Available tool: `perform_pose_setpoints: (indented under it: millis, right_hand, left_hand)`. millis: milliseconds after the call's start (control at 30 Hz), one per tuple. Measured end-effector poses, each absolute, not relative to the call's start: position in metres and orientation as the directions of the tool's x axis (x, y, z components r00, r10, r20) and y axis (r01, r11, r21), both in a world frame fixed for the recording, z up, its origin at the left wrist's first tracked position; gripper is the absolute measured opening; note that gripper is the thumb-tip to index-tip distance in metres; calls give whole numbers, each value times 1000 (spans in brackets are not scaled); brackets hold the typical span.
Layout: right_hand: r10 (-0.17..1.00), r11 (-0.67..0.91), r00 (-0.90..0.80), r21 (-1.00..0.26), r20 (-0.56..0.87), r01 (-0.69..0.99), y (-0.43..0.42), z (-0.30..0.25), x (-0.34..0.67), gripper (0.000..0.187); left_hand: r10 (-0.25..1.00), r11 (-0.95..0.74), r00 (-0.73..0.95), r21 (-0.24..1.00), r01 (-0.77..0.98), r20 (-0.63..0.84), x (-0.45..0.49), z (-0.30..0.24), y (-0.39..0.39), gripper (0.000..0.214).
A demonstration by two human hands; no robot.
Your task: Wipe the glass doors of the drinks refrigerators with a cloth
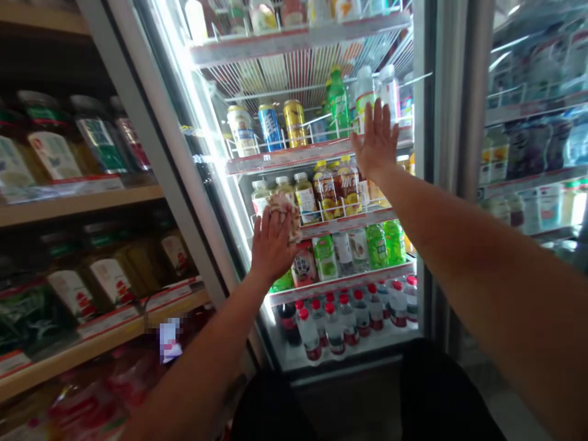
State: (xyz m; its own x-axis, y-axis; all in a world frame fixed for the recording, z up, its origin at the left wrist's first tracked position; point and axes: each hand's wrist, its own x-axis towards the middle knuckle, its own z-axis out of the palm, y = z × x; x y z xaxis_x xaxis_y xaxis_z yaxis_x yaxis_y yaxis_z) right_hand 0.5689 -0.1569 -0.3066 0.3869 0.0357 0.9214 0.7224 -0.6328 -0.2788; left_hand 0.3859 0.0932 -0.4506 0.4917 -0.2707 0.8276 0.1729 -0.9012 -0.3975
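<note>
My left hand (273, 245) holds a crumpled, pale patterned cloth (281, 201) at the front of a middle shelf in a lit drinks fridge. Parts of the cloth show above and to the right of the fingers. Small bottles with pale labels (305, 197) stand just behind it. My right hand (376, 144) is raised with its fingers spread, in front of the shelf edge (331, 149) one level up. Nearest to it are a green bottle (339, 101) and a clear bottle with a green label (365, 86). I cannot tell whether the right palm touches the shelf edge.
Cans (270, 127) stand on the upper shelf, and several red-capped water bottles (337, 331) fill the bottom. A metal door frame (156, 135) borders the left side. Wooden shelves (82, 202) with bottles are farther left. Another glass-fronted fridge (537, 116) is on the right.
</note>
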Motion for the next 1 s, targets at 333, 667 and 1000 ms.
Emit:
perform_pose_setpoints:
  millis: [333,667,1000]
  right_hand:
    - [-12,-513,243,-215,970,831,-154,-313,586,69]
    - [-106,-627,160,-191,981,755,-150,-333,586,59]
    - [-133,-675,174,-217,976,705,-149,-338,591,63]
  left_hand:
    - [-453,-796,589,-601,69,669,376,-605,105,56]
    - [-514,-753,666,-656,-50,540,374,-696,104,62]
    - [-542,-718,739,-678,-159,401,390,-657,93,66]
